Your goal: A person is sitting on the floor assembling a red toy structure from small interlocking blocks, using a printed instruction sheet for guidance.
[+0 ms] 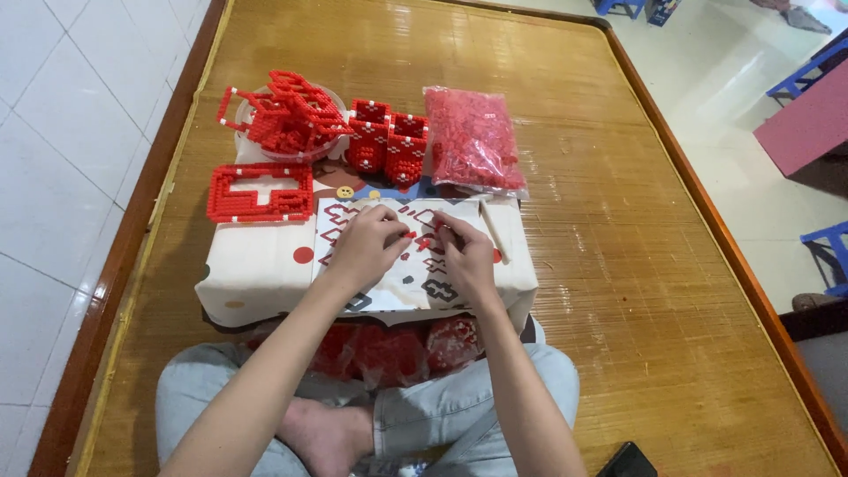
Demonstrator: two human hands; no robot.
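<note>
Both hands [415,243] pinching red beads [426,240]; bead bag [473,141], red frame [261,192] nearby.

Beyond the right hand [466,252], up and slightly to its right, lies 1 clear plastic bag of small red pieces [473,140], roughly rectangular, its lower edge resting on the cloth-covered box. Under both hands lies a white printed sheet [389,287] with red and dark outline patterns; the left hand [367,243] and the right hand rest on it. Below the hands, toward the person's lap, 2 more clear bags of red pieces [389,353] show beneath the box edge, crumpled and partly hidden. Far below and right of the right hand, a dark phone screen [627,461] lies at the frame's bottom edge, unlit.
</note>
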